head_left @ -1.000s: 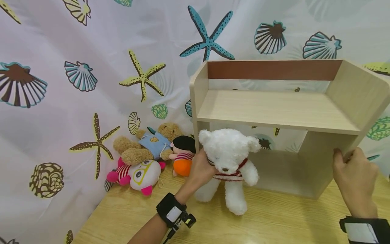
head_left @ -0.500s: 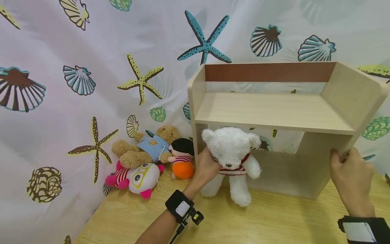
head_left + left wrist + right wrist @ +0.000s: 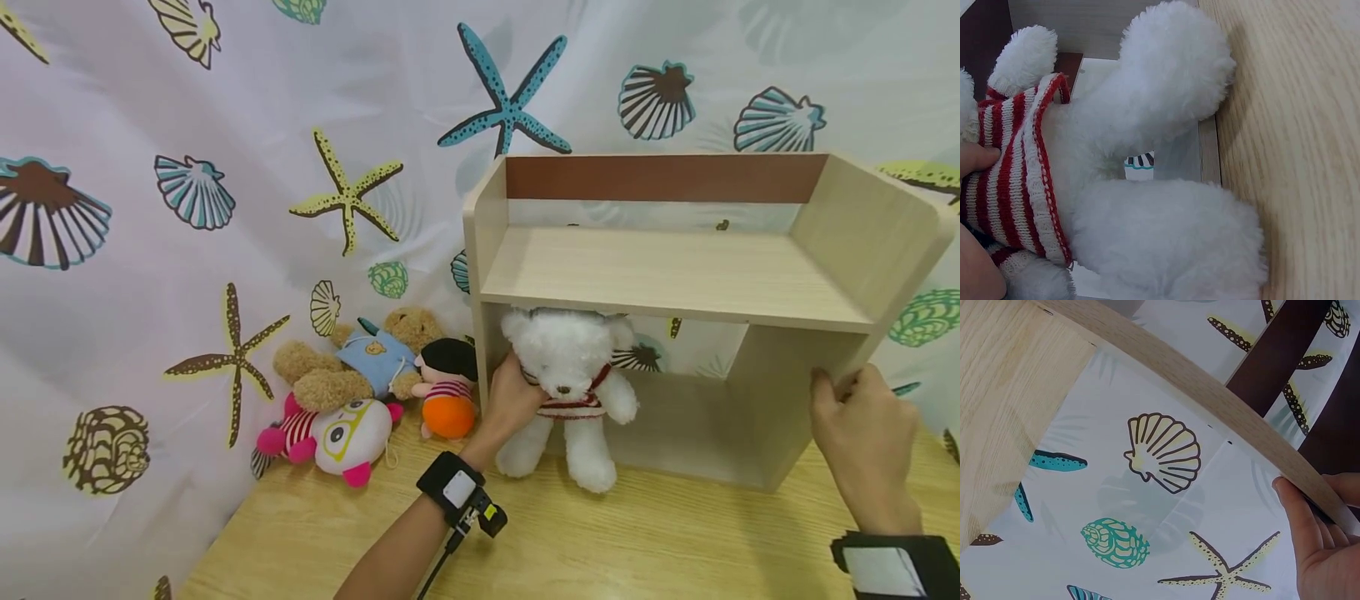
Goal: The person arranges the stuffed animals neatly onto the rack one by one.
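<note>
A white teddy bear (image 3: 566, 358) in a red-and-white striped knit top (image 3: 1013, 169) is upright at the front of the shelf's lower compartment, left side. Its head is partly under the middle board, and its legs reach out over the table. My left hand (image 3: 512, 400) grips the bear's body from the left, thumb on the striped top. At the right, my right hand (image 3: 866, 433) holds the front edge of the side panel of the light wooden shelf (image 3: 675, 271), thumb inside and fingers outside, as the right wrist view also shows.
Left of the shelf lie a brown teddy bear in a blue top (image 3: 378, 358), a pink-and-white plush toy with yellow glasses (image 3: 348, 437) and a doll with orange bottoms (image 3: 448, 412). A patterned curtain (image 3: 247, 167) hangs behind the wooden table (image 3: 315, 533).
The left hand has moved the white bear back toward the shelf, and its head top has passed beneath the middle board. The right hand keeps its hold on the side panel.
</note>
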Demonstrator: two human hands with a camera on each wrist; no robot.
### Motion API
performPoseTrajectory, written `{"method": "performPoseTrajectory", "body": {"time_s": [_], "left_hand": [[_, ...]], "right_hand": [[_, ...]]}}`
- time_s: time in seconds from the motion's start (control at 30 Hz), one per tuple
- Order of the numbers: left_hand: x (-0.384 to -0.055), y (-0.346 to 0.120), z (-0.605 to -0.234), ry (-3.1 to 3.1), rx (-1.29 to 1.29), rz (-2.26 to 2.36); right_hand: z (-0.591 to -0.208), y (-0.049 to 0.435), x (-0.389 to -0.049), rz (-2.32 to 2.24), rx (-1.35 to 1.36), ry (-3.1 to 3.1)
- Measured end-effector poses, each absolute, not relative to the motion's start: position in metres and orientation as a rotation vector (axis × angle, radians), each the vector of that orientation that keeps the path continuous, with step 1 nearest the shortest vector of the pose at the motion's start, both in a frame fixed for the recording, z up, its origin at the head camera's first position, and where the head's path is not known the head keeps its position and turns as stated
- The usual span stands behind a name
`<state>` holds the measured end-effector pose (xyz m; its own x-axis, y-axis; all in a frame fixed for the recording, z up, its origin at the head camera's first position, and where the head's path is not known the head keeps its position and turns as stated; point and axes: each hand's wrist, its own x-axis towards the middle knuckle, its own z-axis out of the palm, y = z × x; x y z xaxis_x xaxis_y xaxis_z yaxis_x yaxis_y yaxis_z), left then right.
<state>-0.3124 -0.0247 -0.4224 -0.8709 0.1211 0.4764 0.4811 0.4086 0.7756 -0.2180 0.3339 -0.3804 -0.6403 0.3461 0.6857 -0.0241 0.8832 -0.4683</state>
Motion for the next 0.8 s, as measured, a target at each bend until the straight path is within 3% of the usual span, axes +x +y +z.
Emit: {"method": "performPoseTrajectory", "body": {"time_s": [0.33, 0.8], "left_hand": [[-0.328, -0.018, -0.416, -2.354, -0.441, -1.491], [-0.346, -0.011, -0.417, -2.321, -0.520, -1.459]], "right_hand": [[-0.379, 0.333, -0.218, 0.576, -0.241, -2.227], [-0.379, 0.333, -0.217, 0.568, -0.242, -2.260]]}}
